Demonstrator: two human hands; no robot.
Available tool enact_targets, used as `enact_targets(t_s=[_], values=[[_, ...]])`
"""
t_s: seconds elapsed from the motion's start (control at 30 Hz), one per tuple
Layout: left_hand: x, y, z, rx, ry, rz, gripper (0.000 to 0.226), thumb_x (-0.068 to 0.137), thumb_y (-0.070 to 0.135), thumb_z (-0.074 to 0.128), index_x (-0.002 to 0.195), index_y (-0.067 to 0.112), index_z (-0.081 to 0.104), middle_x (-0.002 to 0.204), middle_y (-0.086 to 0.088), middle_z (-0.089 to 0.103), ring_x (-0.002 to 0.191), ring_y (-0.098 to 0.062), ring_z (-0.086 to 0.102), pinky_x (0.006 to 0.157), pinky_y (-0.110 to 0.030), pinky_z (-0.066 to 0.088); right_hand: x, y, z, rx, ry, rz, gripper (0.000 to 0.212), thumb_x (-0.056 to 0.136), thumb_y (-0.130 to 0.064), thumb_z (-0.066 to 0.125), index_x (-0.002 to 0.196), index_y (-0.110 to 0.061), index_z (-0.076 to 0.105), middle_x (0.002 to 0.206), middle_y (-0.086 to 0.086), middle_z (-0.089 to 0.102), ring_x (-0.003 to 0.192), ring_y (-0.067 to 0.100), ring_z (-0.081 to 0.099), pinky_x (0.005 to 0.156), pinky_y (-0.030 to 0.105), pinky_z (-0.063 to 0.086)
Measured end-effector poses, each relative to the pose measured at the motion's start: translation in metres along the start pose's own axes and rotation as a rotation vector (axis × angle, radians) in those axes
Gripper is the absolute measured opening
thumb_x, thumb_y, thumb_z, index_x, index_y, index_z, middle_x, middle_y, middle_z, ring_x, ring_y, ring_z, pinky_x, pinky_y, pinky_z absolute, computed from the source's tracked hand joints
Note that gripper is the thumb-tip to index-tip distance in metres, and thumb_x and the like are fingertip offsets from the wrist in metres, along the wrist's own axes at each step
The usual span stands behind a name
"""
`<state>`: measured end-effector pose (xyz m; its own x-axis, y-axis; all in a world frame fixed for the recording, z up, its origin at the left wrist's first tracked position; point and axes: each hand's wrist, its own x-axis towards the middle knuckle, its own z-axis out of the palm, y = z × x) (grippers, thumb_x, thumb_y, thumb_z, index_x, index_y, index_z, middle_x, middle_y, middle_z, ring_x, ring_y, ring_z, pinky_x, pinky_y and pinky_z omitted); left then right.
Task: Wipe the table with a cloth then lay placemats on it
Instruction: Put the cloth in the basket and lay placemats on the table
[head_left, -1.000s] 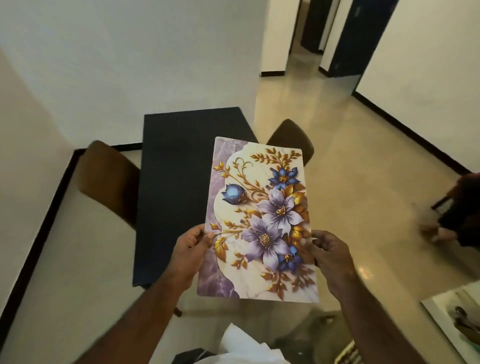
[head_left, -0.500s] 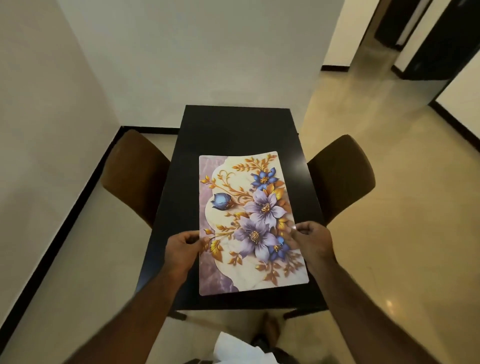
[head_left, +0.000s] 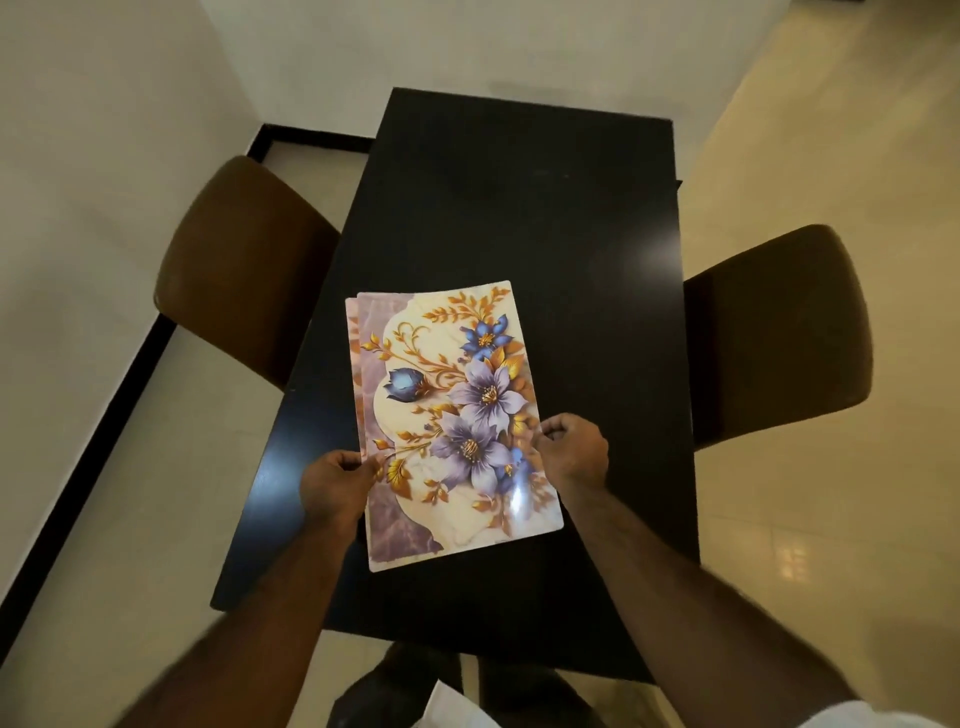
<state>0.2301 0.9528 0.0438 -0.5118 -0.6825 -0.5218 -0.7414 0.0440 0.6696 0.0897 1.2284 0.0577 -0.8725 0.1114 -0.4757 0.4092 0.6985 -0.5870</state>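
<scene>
Placemats (head_left: 457, 415) sit in the middle of the frame, held over the near half of the dark counter (head_left: 519, 208). It is a stack, not one sheet: a second mat's edge (head_left: 352, 332) peeks out along the upper left side of the floral top mat. Whether the underside touches the counter I cannot tell; the far corners curl up a little, which suggests it is held just above.

Both grips are on the stack. The left grip (head_left: 337, 483) pinches the left long edge, thumb on top and fingers curled beneath. The right grip (head_left: 571, 452) pinches the right long edge at about the same level, slightly higher in the frame. Each holds below the mat's midpoint, so most of the stack reaches away toward the top of the frame.

The long axis runs bottom to top of the frame, in line with the counter's length. A brown chair (head_left: 239, 260) stands at the left side and another (head_left: 779, 332) at the right, so laying a mat before either seat probably calls for a quarter turn. The offset edge lies nearest the left grip, the likelier one to peel a mat off.
</scene>
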Motion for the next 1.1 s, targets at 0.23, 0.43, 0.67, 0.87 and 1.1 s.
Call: enact_targets(t_s=[0.23, 0.43, 0.67, 0.87, 1.1], values=[[0.011, -0.006, -0.006, 0.079, -0.007, -0.035, 0.035, 0.090, 0.045, 0.091, 0.093, 0.012, 0.080, 0.084, 0.002, 0.080, 0.069, -0.014, 0.076, 0.057, -0.026, 0.053, 0.007, 0.007, 0.007, -0.117, -0.014, -0.009, 0.019, 0.098, -0.023, 0.085, 0.095, -0.032, 0.069, 0.093, -0.013, 0.072, 0.082, 0.002, 0.067, 0.062, 0.021, 0.045], [0.012, -0.015, -0.012, 0.130, -0.013, -0.006, 0.031, 0.100, 0.043, 0.080, 0.096, 0.013, 0.080, 0.087, 0.002, 0.079, 0.080, -0.021, 0.079, 0.075, -0.042, 0.066, 0.006, 0.010, 0.006, -0.095, 0.020, -0.033, 0.022, 0.099, -0.022, 0.084, 0.092, -0.034, 0.067, 0.088, -0.017, 0.067, 0.080, 0.002, 0.066, 0.068, 0.024, 0.051], [-0.002, -0.001, -0.015, 0.149, 0.063, 0.047, 0.041, 0.103, 0.042, 0.078, 0.123, 0.006, 0.073, 0.114, -0.006, 0.075, 0.094, -0.021, 0.069, 0.084, -0.038, 0.059, 0.004, 0.017, -0.012, 0.324, -0.035, 0.065, 0.010, 0.097, -0.012, 0.086, 0.093, -0.018, 0.079, 0.079, -0.008, 0.080, 0.076, 0.005, 0.078, 0.057, 0.017, 0.056], [-0.018, 0.041, -0.016, -0.273, -0.218, -0.017, 0.045, 0.103, 0.061, 0.062, 0.108, 0.019, 0.080, 0.095, 0.004, 0.085, 0.087, -0.016, 0.084, 0.070, -0.032, 0.062, -0.003, 0.032, -0.047, 0.591, -0.071, 0.128, 0.007, 0.098, -0.012, 0.085, 0.102, -0.011, 0.079, 0.096, 0.004, 0.085, 0.092, 0.020, 0.084, 0.080, 0.037, 0.067], [0.003, 0.071, 0.016, -0.380, -0.359, 0.025, 0.018, 0.081, 0.031, 0.087, 0.099, 0.031, 0.089, 0.107, -0.010, 0.086, 0.091, -0.026, 0.085, 0.068, -0.032, 0.069, 0.002, 0.060, -0.079, 0.595, 0.009, 0.088, 0.008, 0.098, -0.012, 0.084, 0.103, -0.011, 0.078, 0.099, 0.004, 0.084, 0.096, 0.022, 0.083, 0.082, 0.039, 0.069]])
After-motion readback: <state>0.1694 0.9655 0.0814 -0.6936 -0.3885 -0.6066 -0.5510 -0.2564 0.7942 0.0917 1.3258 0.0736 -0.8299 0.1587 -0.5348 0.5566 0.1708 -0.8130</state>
